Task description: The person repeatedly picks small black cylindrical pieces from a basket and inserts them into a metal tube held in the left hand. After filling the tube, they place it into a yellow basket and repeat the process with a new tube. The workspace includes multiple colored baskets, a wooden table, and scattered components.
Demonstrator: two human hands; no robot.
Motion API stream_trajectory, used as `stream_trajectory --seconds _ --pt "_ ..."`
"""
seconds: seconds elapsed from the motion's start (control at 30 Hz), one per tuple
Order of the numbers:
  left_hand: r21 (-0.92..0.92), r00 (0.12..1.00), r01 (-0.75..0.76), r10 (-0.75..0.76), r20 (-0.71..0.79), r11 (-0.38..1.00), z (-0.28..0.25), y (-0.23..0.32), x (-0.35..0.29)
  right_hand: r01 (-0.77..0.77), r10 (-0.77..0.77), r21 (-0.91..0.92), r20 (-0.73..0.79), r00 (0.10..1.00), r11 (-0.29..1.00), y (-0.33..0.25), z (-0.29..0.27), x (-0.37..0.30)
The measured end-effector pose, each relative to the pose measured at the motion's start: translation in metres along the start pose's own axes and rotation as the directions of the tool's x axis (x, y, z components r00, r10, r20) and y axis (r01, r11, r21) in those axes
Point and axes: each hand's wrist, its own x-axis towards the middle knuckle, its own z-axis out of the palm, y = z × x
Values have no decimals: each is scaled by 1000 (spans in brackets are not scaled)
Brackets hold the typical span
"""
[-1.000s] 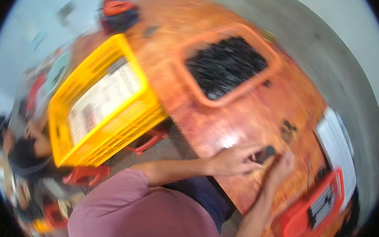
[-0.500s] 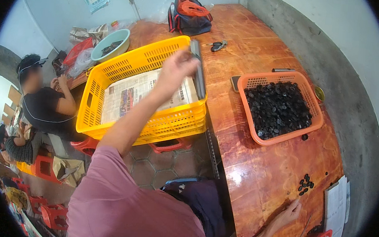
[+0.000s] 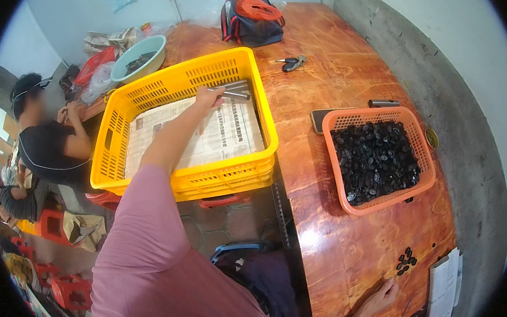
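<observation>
At the far right inner corner of a yellow crate point(image 3: 260, 153), my left hand point(image 3: 208, 98) is closed around the end of a grey metal tube point(image 3: 234, 95). Another tube or bar of the same kind lies just beyond it. Newspaper point(image 3: 190, 135) lines the crate floor beneath my left forearm. My right hand point(image 3: 384, 295) rests on the table at the lower right, fingers curled together; whatever they may hold is hidden. Just beyond those fingers sits a small cluster of black oval pieces point(image 3: 406, 261).
An orange basket point(image 3: 361, 210) full of black pieces stands on the wooden table point(image 3: 356, 65), beside a phone point(image 3: 319, 121) and a metal tube point(image 3: 384, 103). Keys point(image 3: 294, 63), a bag point(image 3: 253, 30) and a pale basin point(image 3: 155, 49) lie farther back. A person point(image 3: 53, 137) sits at left.
My left hand has come down from the crate's right rim into the crate and grips a metal tube. The grey bars along the right wall now lie inside. My right hand stays near the pieces.
</observation>
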Motion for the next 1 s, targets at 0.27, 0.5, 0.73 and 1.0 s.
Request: stream_trajectory --seconds 0.27,0.5,0.73,1.0 --pt "594 969 -122 225 -102 796 11 -37 7 -6 7 63 -12 1000 998 11 2 -1" --pt "711 973 -61 200 -113 701 -8 -50 25 3 -5 -91 -14 1000 996 -7 7 3" --pt "730 968 -153 250 -26 667 -12 -41 11 -37 34 -56 -44 998 998 -24 10 -3" --pt "765 982 -62 176 -68 641 -18 -30 10 -29 29 -125 4 1000 992 -10 5 2"
